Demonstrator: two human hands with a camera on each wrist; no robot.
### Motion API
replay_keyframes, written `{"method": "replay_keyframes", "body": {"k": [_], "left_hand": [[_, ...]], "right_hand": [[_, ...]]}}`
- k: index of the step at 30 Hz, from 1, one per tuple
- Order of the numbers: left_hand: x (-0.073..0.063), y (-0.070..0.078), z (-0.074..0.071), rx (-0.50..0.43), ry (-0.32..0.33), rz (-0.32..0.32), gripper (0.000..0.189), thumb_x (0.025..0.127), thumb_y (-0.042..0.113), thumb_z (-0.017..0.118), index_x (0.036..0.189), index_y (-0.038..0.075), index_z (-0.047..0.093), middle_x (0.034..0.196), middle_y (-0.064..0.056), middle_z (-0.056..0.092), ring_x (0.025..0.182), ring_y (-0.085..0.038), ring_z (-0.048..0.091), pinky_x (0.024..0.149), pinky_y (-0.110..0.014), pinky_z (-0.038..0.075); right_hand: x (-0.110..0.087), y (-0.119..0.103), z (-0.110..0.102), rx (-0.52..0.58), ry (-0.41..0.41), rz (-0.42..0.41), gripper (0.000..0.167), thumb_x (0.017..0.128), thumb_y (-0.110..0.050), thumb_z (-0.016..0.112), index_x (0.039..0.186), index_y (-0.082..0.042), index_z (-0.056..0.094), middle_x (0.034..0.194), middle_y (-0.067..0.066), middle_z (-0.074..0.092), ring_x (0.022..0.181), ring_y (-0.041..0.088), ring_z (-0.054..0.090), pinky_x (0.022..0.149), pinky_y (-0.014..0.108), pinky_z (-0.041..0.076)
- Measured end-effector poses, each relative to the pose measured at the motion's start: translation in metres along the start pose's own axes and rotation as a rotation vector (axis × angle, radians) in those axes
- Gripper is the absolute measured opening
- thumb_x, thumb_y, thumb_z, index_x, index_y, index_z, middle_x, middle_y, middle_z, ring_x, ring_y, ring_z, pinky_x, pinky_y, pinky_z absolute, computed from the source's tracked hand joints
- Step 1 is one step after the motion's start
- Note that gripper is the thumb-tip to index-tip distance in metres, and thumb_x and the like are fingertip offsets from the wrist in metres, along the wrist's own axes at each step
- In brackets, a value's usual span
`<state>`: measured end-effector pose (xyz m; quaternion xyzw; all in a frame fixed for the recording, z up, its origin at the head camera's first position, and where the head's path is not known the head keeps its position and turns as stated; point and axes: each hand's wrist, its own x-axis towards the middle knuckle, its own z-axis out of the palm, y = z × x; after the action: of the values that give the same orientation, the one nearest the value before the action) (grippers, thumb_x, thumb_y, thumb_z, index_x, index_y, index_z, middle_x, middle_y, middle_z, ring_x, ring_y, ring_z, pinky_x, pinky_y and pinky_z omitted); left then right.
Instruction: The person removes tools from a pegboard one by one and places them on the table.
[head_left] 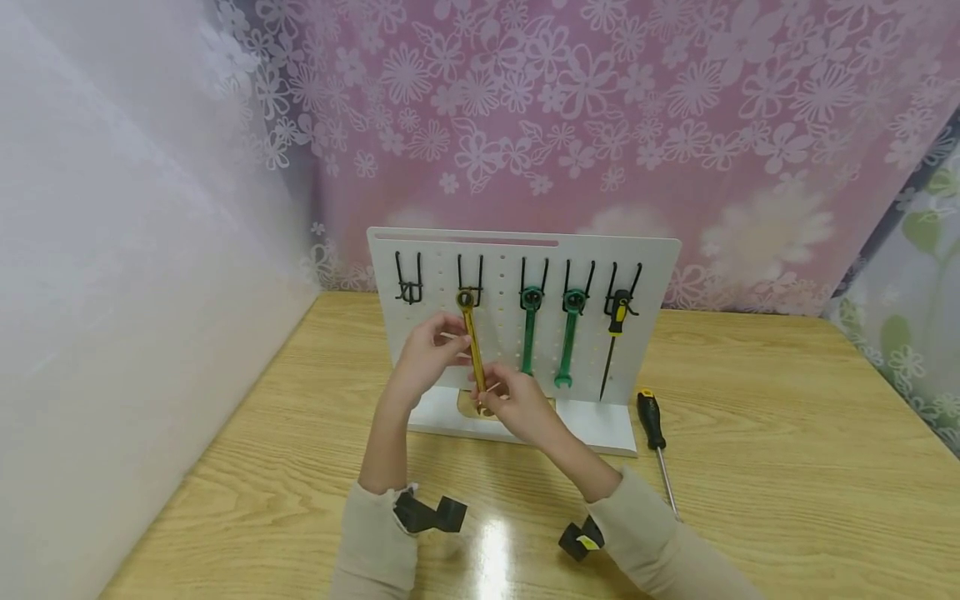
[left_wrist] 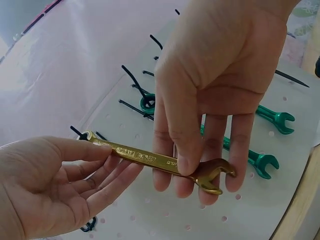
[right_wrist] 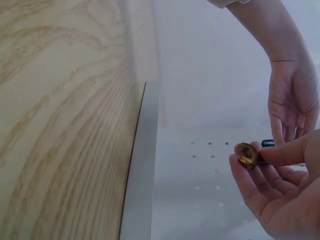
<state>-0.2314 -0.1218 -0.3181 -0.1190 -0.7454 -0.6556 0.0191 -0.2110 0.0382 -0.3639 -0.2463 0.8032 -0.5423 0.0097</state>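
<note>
While the gold wrench is held tilted before the white pegboard, its ring end is placed right at a black hook; whether the ring is threaded on cannot be told. Down at the jaw end, a close pinch is made by the right hand, thumb against fingers; higher up, the shank is lightly pinched by the left hand, thumb on one side, fingers on the other. Stiff, smooth metal by the look of it, likely weighty for its length and apt to slide: best gripped by the flat shank, with the ring left free! Room is offered leftward; to the right, swing is limited by the nearest green wrench. Below, the base's front edge is to be watched, and past its right end a loose screwdriver is laid on the tabletop.
</note>
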Motion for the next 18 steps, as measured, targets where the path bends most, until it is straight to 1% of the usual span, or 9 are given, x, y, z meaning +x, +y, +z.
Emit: {"method": "replay_keyframes", "body": {"k": [3,7,12,18], "left_hand": [[-0.002,0.002,-0.001,0.006,-0.028,0.007,0.014,0.091,-0.001,0.053,0.104,-0.006,0.053,0.101,-0.017,0.052,0.088,-0.028,0.057,0.072,-0.033,0.052],[-0.004,0.004,-0.002,0.018,-0.058,0.009,0.013,0.092,0.0,0.052,0.104,-0.006,0.052,0.101,-0.017,0.052,0.088,-0.029,0.057,0.072,-0.033,0.052],[-0.006,0.006,-0.004,0.026,-0.093,0.013,0.013,0.092,0.0,0.052,0.103,-0.006,0.052,0.101,-0.017,0.051,0.088,-0.029,0.058,0.073,-0.033,0.052],[-0.009,0.01,-0.007,0.024,-0.14,0.029,0.014,0.093,0.0,0.051,0.104,-0.008,0.051,0.101,-0.019,0.051,0.09,-0.032,0.057,0.073,-0.034,0.052]], "right_hand": [[-0.002,-0.001,0.0,0.004,-0.01,-0.002,0.016,0.089,0.002,0.056,0.104,0.0,0.06,0.085,0.01,0.062,0.075,0.02,0.061,0.064,0.038,0.052],[-0.005,-0.003,-0.001,0.042,-0.022,0.017,0.017,0.089,0.004,0.054,0.104,0.001,0.06,0.088,0.016,0.061,0.075,0.023,0.061,0.066,0.044,0.052],[-0.009,-0.007,-0.001,0.075,-0.033,0.023,0.017,0.088,0.006,0.054,0.104,0.003,0.059,0.086,0.014,0.06,0.074,0.024,0.062,0.066,0.045,0.052],[-0.012,-0.01,-0.003,0.065,-0.048,0.024,0.017,0.088,0.005,0.054,0.104,0.002,0.059,0.084,0.01,0.06,0.074,0.023,0.062,0.066,0.045,0.052]]}}
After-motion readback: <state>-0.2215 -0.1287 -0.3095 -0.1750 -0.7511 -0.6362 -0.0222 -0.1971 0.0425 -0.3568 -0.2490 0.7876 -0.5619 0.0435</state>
